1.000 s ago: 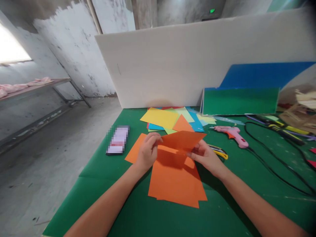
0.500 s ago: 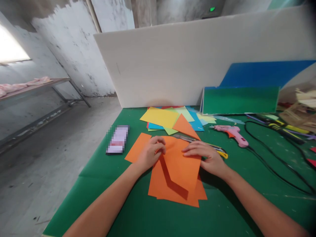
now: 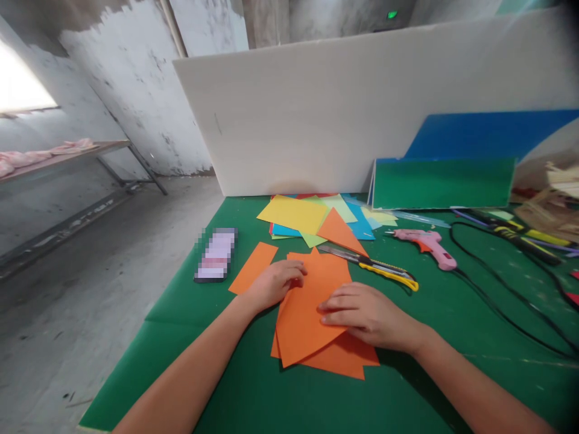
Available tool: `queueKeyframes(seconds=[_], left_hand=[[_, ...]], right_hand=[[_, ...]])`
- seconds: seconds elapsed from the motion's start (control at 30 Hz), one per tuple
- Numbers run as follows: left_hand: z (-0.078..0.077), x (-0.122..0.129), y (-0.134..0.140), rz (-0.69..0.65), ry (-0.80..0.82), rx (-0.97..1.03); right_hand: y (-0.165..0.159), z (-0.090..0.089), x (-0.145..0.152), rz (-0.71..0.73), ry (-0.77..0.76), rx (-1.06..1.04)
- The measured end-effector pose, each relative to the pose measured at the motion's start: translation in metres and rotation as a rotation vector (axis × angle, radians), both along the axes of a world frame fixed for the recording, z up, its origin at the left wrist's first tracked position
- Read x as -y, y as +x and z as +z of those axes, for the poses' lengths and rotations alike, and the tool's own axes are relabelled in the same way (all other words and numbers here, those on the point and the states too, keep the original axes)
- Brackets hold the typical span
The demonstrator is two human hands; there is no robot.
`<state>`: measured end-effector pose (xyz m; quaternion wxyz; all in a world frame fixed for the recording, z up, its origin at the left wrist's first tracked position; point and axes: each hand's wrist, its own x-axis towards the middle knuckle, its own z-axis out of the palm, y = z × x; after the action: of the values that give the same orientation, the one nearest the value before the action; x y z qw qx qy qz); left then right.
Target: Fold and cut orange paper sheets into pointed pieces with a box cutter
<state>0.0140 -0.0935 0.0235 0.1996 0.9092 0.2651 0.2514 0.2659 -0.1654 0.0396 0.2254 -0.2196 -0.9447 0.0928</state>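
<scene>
An orange sheet of paper [image 3: 303, 310] lies at a slant over other orange sheets [image 3: 339, 358] on the green table. My left hand [image 3: 277, 282] has curled fingers at the sheet's upper left edge, the thumb hidden. My right hand [image 3: 364, 313] is closed about the right edge, its fingers on top of the paper. Behind it lies a yellow utility knife [image 3: 389, 271] with its blade out, pointing left. A narrower orange piece [image 3: 254, 267] sits left of the stack, close to my left hand. An orange triangle [image 3: 338, 230] touches the coloured papers farther back.
Yellow, blue and green papers [image 3: 292, 212] are piled at the back. A pink glue gun [image 3: 427, 244] with a black cable lies at the right, near pliers [image 3: 527, 244]. A phone [image 3: 217, 256] is at the left. A white board [image 3: 307, 120] stands behind the green table [image 3: 190, 337].
My right hand has moved down and toward me along the orange sheet, uncovering the utility knife. The top sheet has turned, and the long dark shadow on it is gone. My left hand stays nearly in place.
</scene>
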Motion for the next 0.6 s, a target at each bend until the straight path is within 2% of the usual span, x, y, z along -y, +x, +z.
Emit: queueKeyframes(seconds=[0.1,0.27,0.43,0.6], left_hand=[[0.002,0.002,0.001,0.019,0.025,-0.044],[0.008,0.004,0.003,0.025,0.055,-0.122],[0.011,0.007,0.002,0.051,-0.012,-0.133],[0.016,0.008,0.0,0.053,-0.046,-0.162]], right_hand=[[-0.002,-0.004,-0.001,-0.004,-0.075,0.014],[0.003,-0.004,-0.006,-0.052,-0.296,-0.034],[0.007,0.003,-0.01,-0.115,-0.485,-0.073],[0.009,0.0,-0.012,-0.191,-0.633,-0.127]])
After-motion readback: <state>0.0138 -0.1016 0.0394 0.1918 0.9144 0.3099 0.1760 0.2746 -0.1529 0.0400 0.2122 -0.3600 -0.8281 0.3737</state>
